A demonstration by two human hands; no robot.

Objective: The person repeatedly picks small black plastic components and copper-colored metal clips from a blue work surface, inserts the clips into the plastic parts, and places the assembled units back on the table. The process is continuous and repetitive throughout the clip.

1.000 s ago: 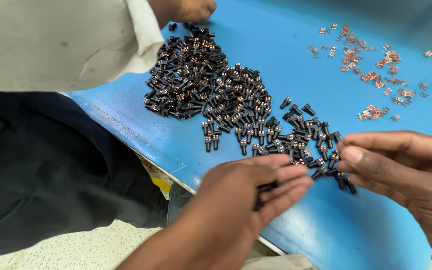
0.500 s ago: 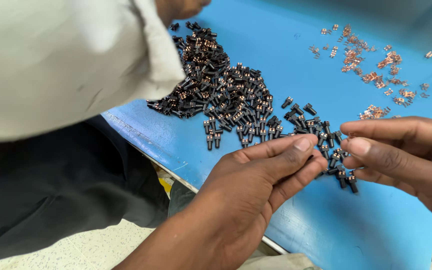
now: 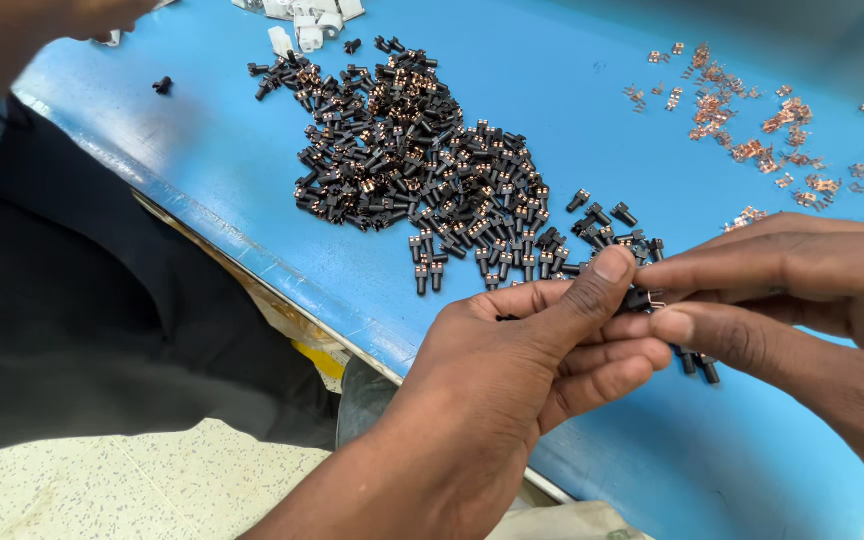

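Left hand [image 3: 522, 350]: nearest the camera, over the table's near edge; thumb and forefinger closed on a small black part [image 3: 638, 297], the other fingers curled under as a rest.
Right hand [image 3: 792, 285]: comes in from the right; its forefinger and thumb close on the same part from the other side, so the two hands meet on it. It looks held this way to steady it while the fingertips work it.
Black part: pinched between the two hands, just above the table, with a glint of copper at its right end; mostly hidden by the fingers.
Loose parts [image 3: 697, 365]: a few black ones lie on the table right under the right hand, within easy reach.
Pile [image 3: 422, 160]: a wide heap of like black parts with copper showing, just beyond the hands.
Copper clips [image 3: 762, 130]: scattered thinly at the far right, well apart from the pile, probably kept separate as their own stock.
White parts [image 3: 302, 20]: a few at the far edge, top of view.
Table [image 3: 572, 80]: blue, flat.
Other person: a dark sleeve [image 3: 62, 270] at left and a blurred hand at top left, apart from the work.
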